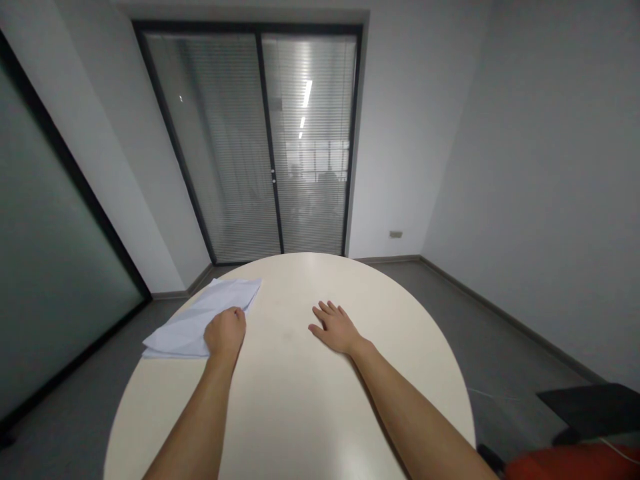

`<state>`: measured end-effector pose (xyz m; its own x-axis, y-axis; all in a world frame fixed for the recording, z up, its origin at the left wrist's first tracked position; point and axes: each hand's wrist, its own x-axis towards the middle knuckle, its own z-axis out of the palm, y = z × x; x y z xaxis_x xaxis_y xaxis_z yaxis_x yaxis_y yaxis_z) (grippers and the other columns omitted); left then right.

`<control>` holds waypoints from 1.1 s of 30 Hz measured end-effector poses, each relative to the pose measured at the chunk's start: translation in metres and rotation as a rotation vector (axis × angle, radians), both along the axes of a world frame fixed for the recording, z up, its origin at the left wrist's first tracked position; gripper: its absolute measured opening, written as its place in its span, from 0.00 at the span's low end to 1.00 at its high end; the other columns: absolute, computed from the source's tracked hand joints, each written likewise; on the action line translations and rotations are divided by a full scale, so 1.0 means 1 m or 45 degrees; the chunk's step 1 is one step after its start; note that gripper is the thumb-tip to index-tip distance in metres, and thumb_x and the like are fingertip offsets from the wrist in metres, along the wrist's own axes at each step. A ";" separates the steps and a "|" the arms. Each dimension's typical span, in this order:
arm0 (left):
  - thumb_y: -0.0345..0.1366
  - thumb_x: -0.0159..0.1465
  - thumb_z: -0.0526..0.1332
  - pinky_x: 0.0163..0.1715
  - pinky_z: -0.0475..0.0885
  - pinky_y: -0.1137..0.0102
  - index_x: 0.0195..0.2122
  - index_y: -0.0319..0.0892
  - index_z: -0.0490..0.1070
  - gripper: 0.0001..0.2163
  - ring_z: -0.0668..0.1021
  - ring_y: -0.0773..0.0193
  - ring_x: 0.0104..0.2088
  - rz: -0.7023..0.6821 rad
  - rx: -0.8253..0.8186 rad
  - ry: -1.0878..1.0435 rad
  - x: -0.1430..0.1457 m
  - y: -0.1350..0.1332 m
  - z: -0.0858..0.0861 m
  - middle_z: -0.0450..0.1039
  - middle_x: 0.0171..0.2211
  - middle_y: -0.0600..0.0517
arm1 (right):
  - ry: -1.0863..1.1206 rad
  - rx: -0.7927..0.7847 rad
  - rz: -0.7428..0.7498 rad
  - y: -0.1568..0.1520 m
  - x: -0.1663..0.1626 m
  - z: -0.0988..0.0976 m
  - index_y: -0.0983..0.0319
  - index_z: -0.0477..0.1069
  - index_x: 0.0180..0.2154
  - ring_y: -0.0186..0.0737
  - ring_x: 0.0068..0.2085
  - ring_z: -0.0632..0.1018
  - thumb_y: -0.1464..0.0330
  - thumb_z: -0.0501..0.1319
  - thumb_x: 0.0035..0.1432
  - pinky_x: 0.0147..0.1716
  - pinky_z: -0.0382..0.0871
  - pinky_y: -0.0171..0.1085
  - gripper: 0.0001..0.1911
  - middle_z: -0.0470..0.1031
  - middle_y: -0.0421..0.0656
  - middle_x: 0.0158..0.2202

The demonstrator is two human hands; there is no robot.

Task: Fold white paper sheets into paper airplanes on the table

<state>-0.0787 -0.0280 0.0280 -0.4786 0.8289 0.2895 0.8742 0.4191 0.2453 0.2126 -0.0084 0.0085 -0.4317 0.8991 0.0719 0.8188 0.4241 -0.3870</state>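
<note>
A folded, creased white sheet (pixel 193 325), looking like paper, lies in layers on the left part of the round cream table (pixel 285 413). My left hand (pixel 226 331) is closed in a fist at the sheet's near right side, covering part of its edge. Nothing shows in that fist; whether it rests on the sheet or hovers just over it I cannot tell. To the right, my right hand (pixel 337 328) is open, palm down with fingers spread, on or just above the bare tabletop. It holds nothing.
Beyond the table stands a dark-framed glass door (pixel 273 147) with blinds. A frosted glass panel (pixel 55 267) is on the left. At the lower right are a black flat object (pixel 595 408) and a red surface (pixel 575 463), perhaps a chair. A thin cable runs along the floor nearby.
</note>
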 end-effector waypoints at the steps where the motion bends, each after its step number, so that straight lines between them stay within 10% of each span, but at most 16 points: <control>1: 0.40 0.70 0.45 0.36 0.71 0.62 0.42 0.41 0.81 0.23 0.82 0.48 0.38 -0.017 0.027 0.043 0.002 -0.001 0.001 0.81 0.37 0.38 | 0.002 0.002 0.000 0.000 0.000 -0.001 0.60 0.57 0.68 0.56 0.73 0.48 0.49 0.50 0.68 0.68 0.40 0.55 0.35 0.49 0.50 0.73; 14: 0.38 0.70 0.48 0.39 0.71 0.65 0.40 0.43 0.81 0.19 0.82 0.53 0.40 -0.710 -0.167 0.176 0.105 -0.036 0.026 0.81 0.39 0.42 | 0.472 0.417 -0.108 -0.008 -0.015 0.020 0.61 0.68 0.59 0.40 0.66 0.63 0.60 0.47 0.71 0.66 0.54 0.39 0.23 0.65 0.48 0.65; 21: 0.40 0.68 0.51 0.39 0.72 0.63 0.36 0.41 0.81 0.18 0.83 0.51 0.39 -0.967 -0.281 0.180 0.136 -0.066 0.039 0.82 0.37 0.41 | 0.282 0.444 -0.281 -0.007 -0.017 0.027 0.58 0.75 0.53 0.48 0.62 0.69 0.66 0.53 0.68 0.68 0.42 0.57 0.18 0.74 0.47 0.59; 27: 0.42 0.69 0.52 0.43 0.72 0.65 0.35 0.46 0.81 0.17 0.82 0.55 0.39 -1.338 -0.301 0.047 0.131 -0.062 0.039 0.83 0.36 0.47 | 0.170 0.284 -0.068 -0.007 -0.012 0.022 0.60 0.67 0.63 0.47 0.69 0.59 0.64 0.53 0.69 0.68 0.49 0.49 0.24 0.62 0.48 0.68; 33: 0.38 0.71 0.48 0.60 0.65 0.64 0.58 0.39 0.71 0.20 0.73 0.57 0.60 -1.051 -0.033 -0.061 0.112 -0.037 0.008 0.72 0.60 0.42 | -0.021 0.077 -0.083 -0.013 -0.011 0.018 0.60 0.64 0.65 0.55 0.69 0.59 0.60 0.54 0.68 0.65 0.51 0.54 0.27 0.60 0.51 0.69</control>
